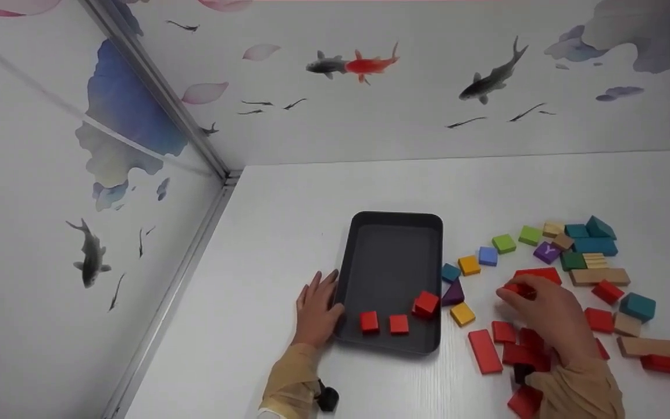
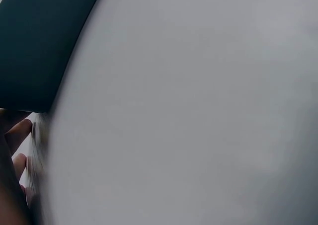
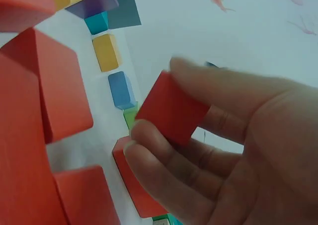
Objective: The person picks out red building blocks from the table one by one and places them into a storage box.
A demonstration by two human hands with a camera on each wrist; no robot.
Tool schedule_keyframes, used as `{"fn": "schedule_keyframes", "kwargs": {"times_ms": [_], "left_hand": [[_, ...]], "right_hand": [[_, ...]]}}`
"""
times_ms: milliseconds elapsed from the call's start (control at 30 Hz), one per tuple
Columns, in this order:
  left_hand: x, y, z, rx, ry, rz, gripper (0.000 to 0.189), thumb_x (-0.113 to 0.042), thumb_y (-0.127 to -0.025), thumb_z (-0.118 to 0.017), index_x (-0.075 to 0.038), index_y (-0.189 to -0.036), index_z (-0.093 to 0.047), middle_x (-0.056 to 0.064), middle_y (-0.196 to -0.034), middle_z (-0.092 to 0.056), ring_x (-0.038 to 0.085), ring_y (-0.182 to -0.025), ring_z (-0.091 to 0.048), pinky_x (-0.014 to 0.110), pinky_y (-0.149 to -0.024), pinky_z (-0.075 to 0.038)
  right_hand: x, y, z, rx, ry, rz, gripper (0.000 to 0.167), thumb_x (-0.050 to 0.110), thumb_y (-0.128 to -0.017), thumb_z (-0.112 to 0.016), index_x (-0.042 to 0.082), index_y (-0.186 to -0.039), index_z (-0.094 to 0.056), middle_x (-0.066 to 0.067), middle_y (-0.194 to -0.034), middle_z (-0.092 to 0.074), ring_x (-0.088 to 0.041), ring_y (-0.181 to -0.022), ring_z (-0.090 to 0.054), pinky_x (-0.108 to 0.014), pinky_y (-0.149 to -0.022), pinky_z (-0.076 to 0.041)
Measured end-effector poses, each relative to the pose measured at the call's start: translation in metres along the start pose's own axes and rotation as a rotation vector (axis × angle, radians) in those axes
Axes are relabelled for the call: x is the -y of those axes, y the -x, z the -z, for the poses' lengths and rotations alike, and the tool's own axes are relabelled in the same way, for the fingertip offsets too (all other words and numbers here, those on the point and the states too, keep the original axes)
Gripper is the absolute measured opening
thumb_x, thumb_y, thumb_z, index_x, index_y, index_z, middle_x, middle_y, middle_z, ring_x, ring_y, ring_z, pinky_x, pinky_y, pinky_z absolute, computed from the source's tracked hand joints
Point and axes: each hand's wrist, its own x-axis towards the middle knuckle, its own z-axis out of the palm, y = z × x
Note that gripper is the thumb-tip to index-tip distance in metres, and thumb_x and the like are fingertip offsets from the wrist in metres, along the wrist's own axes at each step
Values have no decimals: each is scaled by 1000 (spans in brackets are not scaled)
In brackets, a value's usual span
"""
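My right hand (image 1: 553, 314) pinches a red block (image 3: 174, 108) between thumb and fingers, above the table and just in front of a flat red block (image 1: 544, 275). A black tray (image 1: 396, 256) stands left of it. In the tray's near part lie red blocks: one at the left (image 1: 369, 322), one in the middle (image 1: 399, 324), and at the right wall a tilted one (image 1: 426, 304) that seems to lie on another. My left hand (image 1: 317, 311) rests on the table with fingers extended, its thumb at the tray's left rim. The left wrist view shows mostly table and a dark tray corner (image 2: 39, 46).
Several red blocks (image 1: 485, 351) lie around and under my right forearm. A curve of coloured blocks, with yellow (image 1: 469, 265), blue (image 1: 487, 256) and green (image 1: 503, 243) ones, runs right of the tray. Teal (image 1: 637, 306) and wooden blocks (image 1: 599, 276) lie farther right. Patterned walls bound the table.
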Motion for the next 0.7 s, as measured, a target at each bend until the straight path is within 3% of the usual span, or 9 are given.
{"fn": "schedule_keyframes", "kwargs": {"times_ms": [233, 400, 700], "left_hand": [[0, 2, -1, 4, -7, 7, 50, -22, -79, -46, -15, -128, -49, -5, -140, -34, 20, -134, -15, 44, -105, -6], [0, 3, -1, 5, -12, 5, 51, -22, -78, -45, -15, -128, -49, -5, -140, -35, 21, -133, -16, 44, -105, -6], [2, 0, -1, -2, 1, -19, 52, -21, -77, -45, -15, -128, -49, -4, -140, -35, 22, -133, -16, 46, -104, -7]], "right_hand": [[9, 2, -3, 24, -25, -7, 60, 54, -77, -59, 12, -118, -52, -8, -101, -58, -25, -89, -50, -29, -61, -47], [21, 2, -18, -37, 4, 128, 48, 38, -80, -63, 13, -120, -54, -5, -97, -61, -18, -79, -58, -34, -69, -50], [52, 5, -45, -180, 3, 370, 50, 20, -84, -61, 24, -131, -43, -4, -114, -54, -22, -97, -54, -41, -78, -49]]}}
